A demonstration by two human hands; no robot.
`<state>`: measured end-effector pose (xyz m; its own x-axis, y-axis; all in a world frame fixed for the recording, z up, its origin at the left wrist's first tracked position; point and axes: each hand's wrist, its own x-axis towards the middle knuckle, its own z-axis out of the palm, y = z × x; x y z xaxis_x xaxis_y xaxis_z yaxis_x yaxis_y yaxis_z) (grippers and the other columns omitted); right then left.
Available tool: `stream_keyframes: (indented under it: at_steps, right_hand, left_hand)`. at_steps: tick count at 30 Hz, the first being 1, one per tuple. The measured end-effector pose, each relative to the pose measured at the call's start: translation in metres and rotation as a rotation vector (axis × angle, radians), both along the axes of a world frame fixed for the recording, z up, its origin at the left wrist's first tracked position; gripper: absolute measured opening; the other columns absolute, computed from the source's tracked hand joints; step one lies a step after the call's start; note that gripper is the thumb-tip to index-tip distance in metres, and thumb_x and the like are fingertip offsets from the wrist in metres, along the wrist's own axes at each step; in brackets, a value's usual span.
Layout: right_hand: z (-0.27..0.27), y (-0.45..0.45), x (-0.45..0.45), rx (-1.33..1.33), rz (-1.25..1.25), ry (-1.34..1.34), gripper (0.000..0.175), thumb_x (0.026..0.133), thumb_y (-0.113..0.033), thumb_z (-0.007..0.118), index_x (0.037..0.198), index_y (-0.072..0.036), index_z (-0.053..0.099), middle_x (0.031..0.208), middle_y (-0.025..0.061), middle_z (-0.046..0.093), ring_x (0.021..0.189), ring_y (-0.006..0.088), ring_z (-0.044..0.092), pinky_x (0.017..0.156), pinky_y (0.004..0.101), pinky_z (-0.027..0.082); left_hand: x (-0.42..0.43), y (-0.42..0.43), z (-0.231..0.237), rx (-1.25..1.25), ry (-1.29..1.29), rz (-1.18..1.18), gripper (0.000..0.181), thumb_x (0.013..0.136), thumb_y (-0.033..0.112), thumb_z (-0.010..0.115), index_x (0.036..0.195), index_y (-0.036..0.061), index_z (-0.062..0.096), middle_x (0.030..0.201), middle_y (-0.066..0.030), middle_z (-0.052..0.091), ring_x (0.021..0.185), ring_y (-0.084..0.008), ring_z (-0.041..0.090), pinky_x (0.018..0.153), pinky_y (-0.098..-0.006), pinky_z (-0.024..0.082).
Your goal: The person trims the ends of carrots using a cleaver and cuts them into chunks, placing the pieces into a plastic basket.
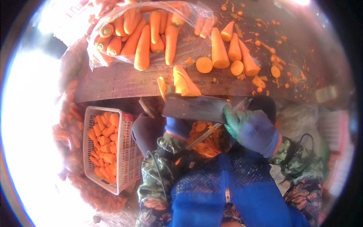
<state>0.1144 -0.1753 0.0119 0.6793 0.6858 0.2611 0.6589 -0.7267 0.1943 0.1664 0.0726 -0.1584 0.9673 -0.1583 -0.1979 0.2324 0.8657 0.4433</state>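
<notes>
My right hand [246, 129], in a green and blue work glove, grips the handle end of a wide cleaver [195, 108]. The dark blade lies across the front edge of the wooden table. Just beyond the blade is a carrot [185, 82] with flat cut faces, and a carrot slice [162, 86] stands at its left. Most of my left hand [171, 89] is hidden behind the blade. One green fingertip shows against the carrot, and its blue cuff [178, 127] is below the blade.
A clear plastic bag [195, 11] of whole carrots lies on the wooden table [119, 82]. Cut carrots [219, 52] and scraps are to the right. A white plastic crate [120, 153] of carrot chunks stands at left, beside piled carrots [72, 124]. Peelings [208, 149] lie between my knees.
</notes>
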Motion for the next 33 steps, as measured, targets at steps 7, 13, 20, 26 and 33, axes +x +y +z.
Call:
stream_keyframes:
  at_steps: [7, 13, 20, 26, 33]
  right_hand:
    - [-0.051, 0.022, 0.105, 0.213, 0.0, 0.309, 0.018, 0.091, -0.019, 0.057, 0.085, -0.002, 0.06, 0.066, 0.0183, 0.057, 0.062, 0.0298, 0.062, 0.055, 0.0414, 0.045]
    - [-0.029, 0.008, 0.107, 0.735, 0.009, 0.497, 0.016, 0.092, -0.014, 0.056, 0.089, 0.001, 0.06, 0.071, 0.0264, 0.054, 0.066, 0.0455, 0.056, 0.056, 0.0451, 0.042]
    - [-0.011, -0.016, 0.022, 0.147, 0.028, 0.148, 0.033, 0.085, -0.027, 0.065, 0.109, -0.004, 0.063, 0.066, 0.0127, 0.059, 0.056, 0.0253, 0.061, 0.049, 0.0397, 0.045]
    - [0.009, -0.033, -0.002, 0.051, 0.008, 0.171, 0.043, 0.086, -0.031, 0.063, 0.118, -0.003, 0.059, 0.065, 0.0072, 0.056, 0.053, 0.0236, 0.058, 0.048, 0.0379, 0.046]
    - [-0.004, -0.02, 0.014, 0.016, -0.034, 0.239, 0.038, 0.085, -0.024, 0.065, 0.116, -0.003, 0.059, 0.07, 0.011, 0.06, 0.058, 0.0273, 0.061, 0.053, 0.0379, 0.048]
  left_hand:
    - [-0.01, -0.05, 0.091, -0.021, 0.281, -0.17, 0.063, 0.089, 0.055, 0.056, 0.134, 0.0118, 0.045, 0.126, -0.0128, 0.054, 0.111, -0.0335, 0.054, 0.092, -0.056, 0.048]
    - [-0.011, -0.029, 0.078, -0.024, 0.235, -0.159, 0.07, 0.086, 0.06, 0.058, 0.137, 0.0135, 0.043, 0.13, -0.0123, 0.05, 0.114, -0.0322, 0.051, 0.09, -0.0598, 0.047]
    - [-0.02, -0.023, 0.061, 0.071, 0.071, -0.111, 0.07, 0.087, 0.062, 0.054, 0.134, 0.0103, 0.046, 0.125, -0.015, 0.054, 0.11, -0.0334, 0.056, 0.087, -0.0551, 0.051]
    - [-0.007, -0.02, 0.057, 0.104, 0.058, -0.183, 0.062, 0.088, 0.061, 0.054, 0.119, 0.0077, 0.055, 0.113, -0.0146, 0.061, 0.101, -0.0328, 0.062, 0.078, -0.05, 0.055]
    - [-0.014, -0.025, 0.069, 0.098, 0.154, -0.114, 0.064, 0.087, 0.062, 0.056, 0.118, 0.0058, 0.054, 0.108, -0.0139, 0.063, 0.097, -0.0315, 0.064, 0.071, -0.0476, 0.057]
